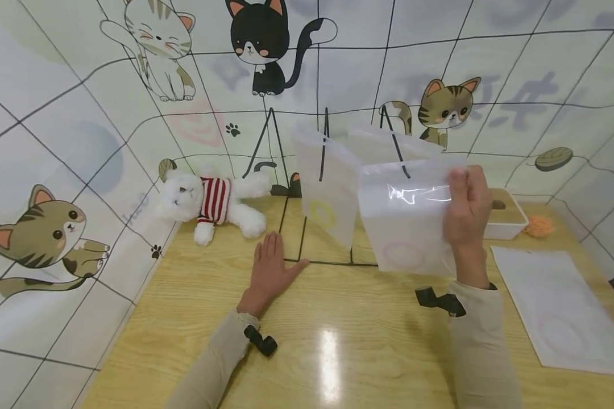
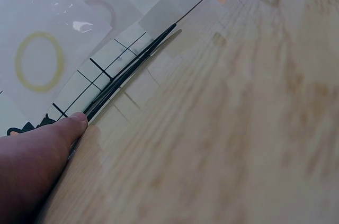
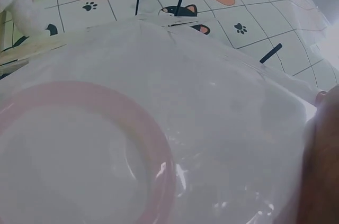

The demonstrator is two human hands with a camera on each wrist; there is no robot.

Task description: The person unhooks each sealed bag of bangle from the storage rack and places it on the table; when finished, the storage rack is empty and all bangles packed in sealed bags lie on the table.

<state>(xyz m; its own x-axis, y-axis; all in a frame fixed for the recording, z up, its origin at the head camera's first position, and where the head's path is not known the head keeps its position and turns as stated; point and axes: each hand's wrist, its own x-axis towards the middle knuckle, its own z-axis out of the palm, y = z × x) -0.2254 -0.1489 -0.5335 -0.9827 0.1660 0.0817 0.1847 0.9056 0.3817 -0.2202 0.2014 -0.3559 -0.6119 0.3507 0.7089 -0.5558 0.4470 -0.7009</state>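
My right hand pinches the right edge of a translucent white plastic bag, thumb in front. A faint pink ring shows on this bag; the rack's right-hand prong runs down in front of its upper edge. Whether the prong passes through the bag I cannot tell. Left of it, another white sheet or bag with a yellow ring hangs by the middle prong. My left hand lies flat with spread fingers, touching the base of the black wire rack; its thumb meets the base bar.
A white plush toy in a red-striped shirt lies at the back left. On the right are a white bag with a faint ring, a white box and an orange fluffy item. Cat-patterned cloth walls surround the wooden table.
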